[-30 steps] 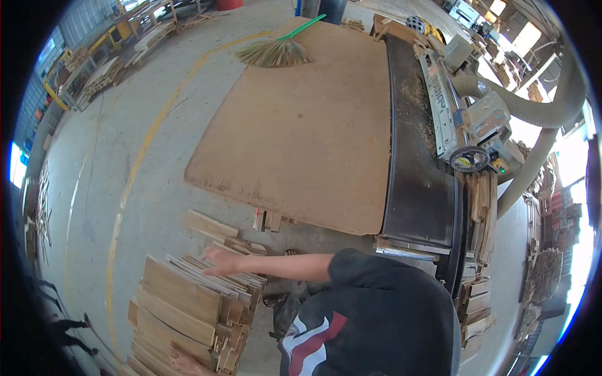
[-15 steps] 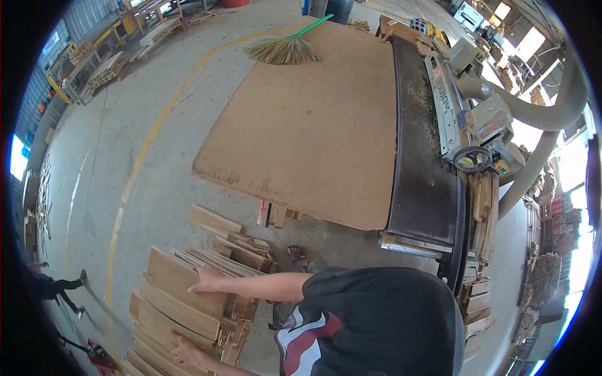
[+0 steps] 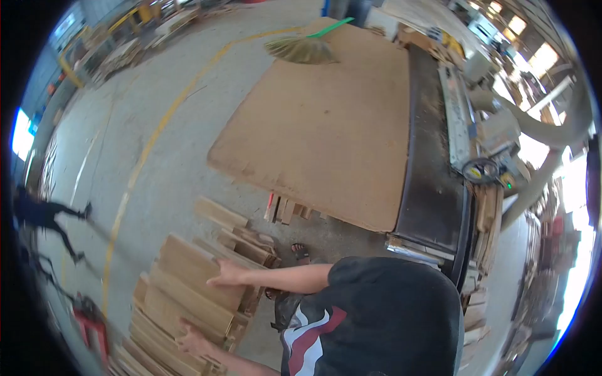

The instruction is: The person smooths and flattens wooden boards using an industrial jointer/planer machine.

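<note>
A stack of long light-brown boards point(image 3: 188, 266) lies at the lower left. Over its upper part, my right hand point(image 3: 229, 274) has its fingers spread against the board surface and grips nothing visible. Lower down, my left hand point(image 3: 193, 341) is at the boards too, its fingers apart and nothing seen in them. Both arms reach leftward from the body in a dark shirt. Motion blurs the board edges, so exact finger contact is hard to make out.
A large brown panel point(image 3: 313, 125) bears a green-handled broom point(image 3: 304, 49). Right of it are a dark machine bed point(image 3: 433, 150) and a feeder unit with hoses point(image 3: 480, 169). Short wood pieces point(image 3: 288, 208) sit under the panel. Another person point(image 3: 47, 213) walks at far left near a red pallet jack point(image 3: 91, 326).
The whole view has shifted, with the panel and machine now further right. The other person and the red jack show more fully at the left. Both my hands remain over the boards.
</note>
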{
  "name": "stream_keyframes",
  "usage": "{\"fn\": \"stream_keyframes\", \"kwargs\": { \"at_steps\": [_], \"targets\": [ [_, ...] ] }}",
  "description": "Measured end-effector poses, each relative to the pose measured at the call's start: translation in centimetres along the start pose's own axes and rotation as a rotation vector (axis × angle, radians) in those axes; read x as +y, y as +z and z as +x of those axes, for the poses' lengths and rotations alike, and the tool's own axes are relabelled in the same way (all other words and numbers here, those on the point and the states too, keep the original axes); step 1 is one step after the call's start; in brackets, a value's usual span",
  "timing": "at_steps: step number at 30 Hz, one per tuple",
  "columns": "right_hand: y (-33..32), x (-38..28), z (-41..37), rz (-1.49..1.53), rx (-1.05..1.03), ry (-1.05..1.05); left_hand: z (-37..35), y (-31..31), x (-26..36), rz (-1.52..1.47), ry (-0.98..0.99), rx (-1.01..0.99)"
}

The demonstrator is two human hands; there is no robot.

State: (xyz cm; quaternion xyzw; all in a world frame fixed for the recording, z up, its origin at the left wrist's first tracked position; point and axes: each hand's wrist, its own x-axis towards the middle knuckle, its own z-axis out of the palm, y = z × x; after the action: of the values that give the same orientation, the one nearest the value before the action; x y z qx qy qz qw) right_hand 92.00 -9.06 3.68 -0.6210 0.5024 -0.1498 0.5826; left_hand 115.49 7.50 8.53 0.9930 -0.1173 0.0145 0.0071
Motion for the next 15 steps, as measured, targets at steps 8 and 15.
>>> {"fn": "stream_keyframes", "kwargs": {
  "at_steps": [8,15],
  "targets": [
    [-3.9,2.6,1.0,0.29,-0.342,0.146,-3.4,-2.2,-3.0,-0.255,0.097,-0.091],
    [-4.8,0.5,-0.8,0.305,-0.307,0.242,-5.0,-2.0,-2.4,-0.464,-0.023,-0.118]
  ]
}}
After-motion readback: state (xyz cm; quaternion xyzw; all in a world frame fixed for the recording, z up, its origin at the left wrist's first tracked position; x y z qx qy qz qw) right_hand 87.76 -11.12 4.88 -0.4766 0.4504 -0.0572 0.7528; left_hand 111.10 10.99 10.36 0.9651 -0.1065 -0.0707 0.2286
